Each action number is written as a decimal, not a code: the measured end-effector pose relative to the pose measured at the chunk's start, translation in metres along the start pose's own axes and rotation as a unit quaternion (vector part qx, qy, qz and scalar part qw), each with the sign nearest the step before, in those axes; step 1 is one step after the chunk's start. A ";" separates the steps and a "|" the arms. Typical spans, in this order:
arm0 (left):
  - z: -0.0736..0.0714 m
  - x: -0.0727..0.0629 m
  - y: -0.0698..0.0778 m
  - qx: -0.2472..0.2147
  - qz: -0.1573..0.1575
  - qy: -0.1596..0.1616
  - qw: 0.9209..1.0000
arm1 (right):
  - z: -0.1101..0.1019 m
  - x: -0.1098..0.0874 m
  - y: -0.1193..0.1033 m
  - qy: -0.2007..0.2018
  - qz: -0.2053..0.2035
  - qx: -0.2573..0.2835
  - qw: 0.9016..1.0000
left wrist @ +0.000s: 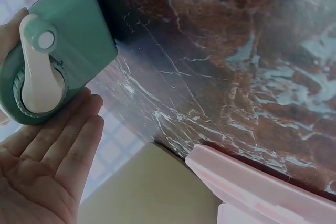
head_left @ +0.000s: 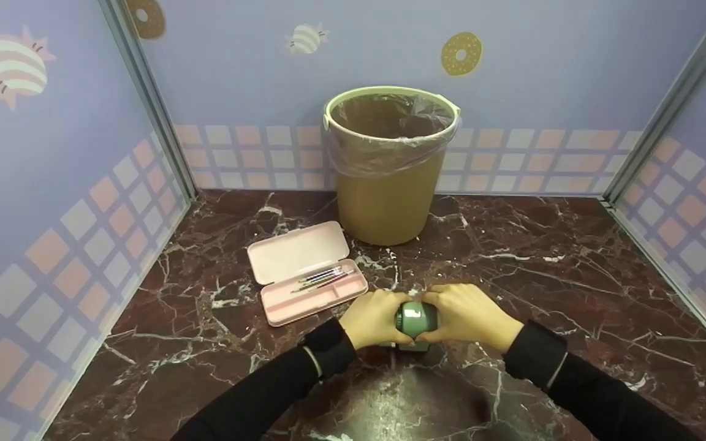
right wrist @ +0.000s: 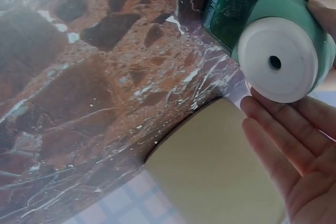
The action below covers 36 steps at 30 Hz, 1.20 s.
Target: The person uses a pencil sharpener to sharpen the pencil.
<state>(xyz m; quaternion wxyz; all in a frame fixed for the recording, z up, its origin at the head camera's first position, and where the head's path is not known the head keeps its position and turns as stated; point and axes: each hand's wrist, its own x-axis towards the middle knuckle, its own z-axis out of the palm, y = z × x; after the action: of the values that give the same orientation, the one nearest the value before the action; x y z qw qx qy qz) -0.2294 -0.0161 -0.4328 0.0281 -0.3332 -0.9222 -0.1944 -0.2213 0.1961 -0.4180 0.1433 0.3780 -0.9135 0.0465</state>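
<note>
Between both hands is a green crank pencil sharpener (head_left: 414, 320), low at the front of the marbled tabletop. My left hand (head_left: 379, 320) holds its crank side with thumb and fingers. In the left wrist view, the white crank handle (left wrist: 39, 74) is seen, with the left fingers (left wrist: 73, 137) fairly straight against the body. My right hand (head_left: 466, 313) holds the opposite side. The right wrist view shows the round white face (right wrist: 278, 60) with a dark hole, and a see-through green shavings drawer (right wrist: 231, 9). No pencil is seen in the hole.
Left of the hands lies an open pink pencil case (head_left: 296, 254) with several pencils (head_left: 322, 278) inside. Behind stands a tan bin (head_left: 387, 202) with a clear liner. Patterned walls (head_left: 255, 73) close off the back and both sides. Small pale specks dot the table near the bin.
</note>
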 end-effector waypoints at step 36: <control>0.000 0.006 0.001 0.029 -0.010 -0.015 0.999 | 0.049 -0.032 0.026 -0.071 0.145 0.377 0.912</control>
<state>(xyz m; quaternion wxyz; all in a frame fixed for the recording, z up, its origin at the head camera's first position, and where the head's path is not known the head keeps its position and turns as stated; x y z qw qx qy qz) -0.2330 -0.0116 -0.4316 0.0221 -0.3255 -0.9312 -0.1626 -0.2297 0.2269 -0.4735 -0.0834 0.2700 -0.8804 0.3809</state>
